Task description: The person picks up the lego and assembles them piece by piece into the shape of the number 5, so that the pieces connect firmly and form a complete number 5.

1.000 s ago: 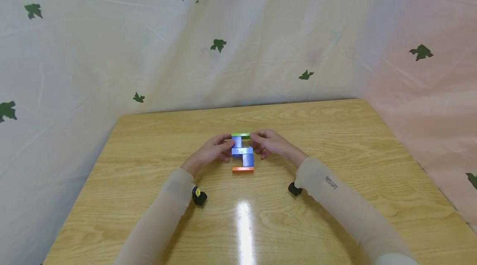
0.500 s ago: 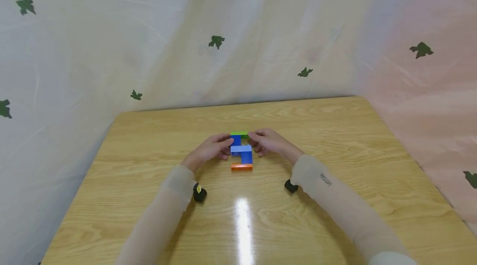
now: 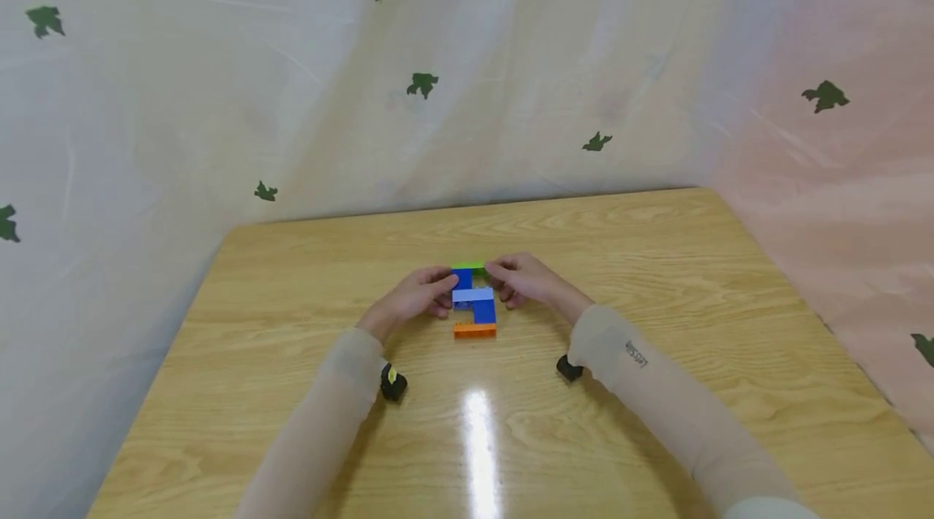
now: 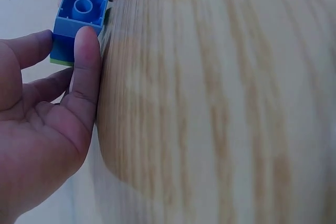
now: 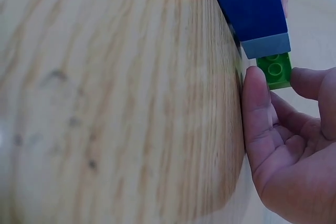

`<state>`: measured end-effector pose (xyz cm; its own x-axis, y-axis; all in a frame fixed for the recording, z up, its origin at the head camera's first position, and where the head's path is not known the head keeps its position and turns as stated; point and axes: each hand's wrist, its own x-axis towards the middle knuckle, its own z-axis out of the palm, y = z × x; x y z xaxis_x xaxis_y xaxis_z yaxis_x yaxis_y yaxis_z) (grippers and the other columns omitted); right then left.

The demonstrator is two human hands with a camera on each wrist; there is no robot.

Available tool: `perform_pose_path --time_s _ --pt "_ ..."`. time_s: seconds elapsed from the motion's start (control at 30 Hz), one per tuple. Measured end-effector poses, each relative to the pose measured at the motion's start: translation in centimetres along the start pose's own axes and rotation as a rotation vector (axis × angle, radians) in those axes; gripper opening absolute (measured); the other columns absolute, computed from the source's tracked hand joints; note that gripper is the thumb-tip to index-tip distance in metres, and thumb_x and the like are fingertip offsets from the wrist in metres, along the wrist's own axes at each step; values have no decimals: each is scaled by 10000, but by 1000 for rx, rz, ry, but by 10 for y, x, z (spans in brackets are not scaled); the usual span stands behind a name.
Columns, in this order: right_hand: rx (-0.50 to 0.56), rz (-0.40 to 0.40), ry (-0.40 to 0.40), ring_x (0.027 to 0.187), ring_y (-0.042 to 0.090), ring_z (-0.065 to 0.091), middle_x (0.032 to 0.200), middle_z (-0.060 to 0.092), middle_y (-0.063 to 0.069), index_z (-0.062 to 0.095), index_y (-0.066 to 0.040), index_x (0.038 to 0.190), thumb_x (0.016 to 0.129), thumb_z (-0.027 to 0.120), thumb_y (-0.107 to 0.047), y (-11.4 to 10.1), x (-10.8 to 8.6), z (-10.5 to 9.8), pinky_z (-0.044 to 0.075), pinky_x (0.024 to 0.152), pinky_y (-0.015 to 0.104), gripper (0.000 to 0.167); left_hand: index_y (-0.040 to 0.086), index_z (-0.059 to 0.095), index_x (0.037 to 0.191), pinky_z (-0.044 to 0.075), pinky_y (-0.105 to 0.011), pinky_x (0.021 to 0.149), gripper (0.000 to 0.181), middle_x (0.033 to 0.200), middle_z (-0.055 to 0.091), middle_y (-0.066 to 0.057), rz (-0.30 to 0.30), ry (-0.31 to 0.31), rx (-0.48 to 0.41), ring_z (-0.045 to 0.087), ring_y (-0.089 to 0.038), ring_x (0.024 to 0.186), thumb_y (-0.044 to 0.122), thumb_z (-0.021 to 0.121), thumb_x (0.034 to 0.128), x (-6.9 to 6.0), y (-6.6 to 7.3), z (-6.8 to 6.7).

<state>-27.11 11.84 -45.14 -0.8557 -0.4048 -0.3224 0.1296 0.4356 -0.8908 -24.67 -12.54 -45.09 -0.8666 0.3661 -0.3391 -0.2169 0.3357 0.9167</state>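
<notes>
Toy building bricks joined in an S-like shape lie at the middle of the table. A green brick (image 3: 469, 266) forms the far end. Nearer come a dark blue brick (image 3: 462, 279), a light blue brick (image 3: 473, 294), a second dark blue brick (image 3: 485, 311) and an orange brick (image 3: 475, 331) at the near end. My left hand (image 3: 414, 297) pinches the left side of the far dark blue brick (image 4: 63, 47) between thumb and fingers. With thumb and fingertips, my right hand (image 3: 533, 279) grips the right end of the green brick (image 5: 276, 72), whose hollow underside shows.
The wooden table (image 3: 292, 276) extends around the bricks on all sides. A pale cloth backdrop (image 3: 496, 122) with dark bird prints hangs behind its far edge. Black wrist devices (image 3: 393, 383) sit below both sleeve cuffs.
The joined bricks have tipped slightly, so more of the orange brick's near face shows. Both hands keep their hold in nearly the same place; the head view has shifted a little.
</notes>
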Motion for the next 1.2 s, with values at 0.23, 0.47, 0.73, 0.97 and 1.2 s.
perform_pose_path --time_s 0.23,0.47,0.73,0.97,1.2 --pt "20 4 -11 835 212 607 1098 624 134 565 -34 1385 1077 516 -360 3 -3 3 589 686 310 452 13 441 1488 584 -315 808 497 1116 635 -148 2 -3 17 619 -231 951 305 495 1090 -3 -4 3" --pt "14 2 5 845 213 605 1075 619 131 526 -27 1429 1071 535 -344 -1 -1 6 589 689 309 478 9 429 1497 587 -309 796 484 1122 630 -151 7 17 14 610 -227 943 273 486 1095 -3 -2 1" --pt "19 -1 17 849 216 599 1068 609 131 503 -16 1443 1068 538 -354 -1 1 6 587 689 314 506 1 422 1497 588 -308 780 490 1121 618 -153 17 12 24 607 -226 935 278 480 1097 3 -2 -1" --pt "10 5 23 848 212 604 1055 611 127 525 -26 1427 1063 549 -347 -1 0 8 590 695 311 486 2 424 1494 588 -306 773 477 1132 613 -152 12 16 15 601 -226 940 262 481 1097 1 -3 -1" --pt "40 19 41 869 222 622 1092 622 138 471 -27 1475 1057 563 -350 -4 3 8 597 712 323 536 17 325 1560 590 -316 801 574 1183 612 -173 0 35 -17 616 -244 970 296 500 1089 0 0 -4"
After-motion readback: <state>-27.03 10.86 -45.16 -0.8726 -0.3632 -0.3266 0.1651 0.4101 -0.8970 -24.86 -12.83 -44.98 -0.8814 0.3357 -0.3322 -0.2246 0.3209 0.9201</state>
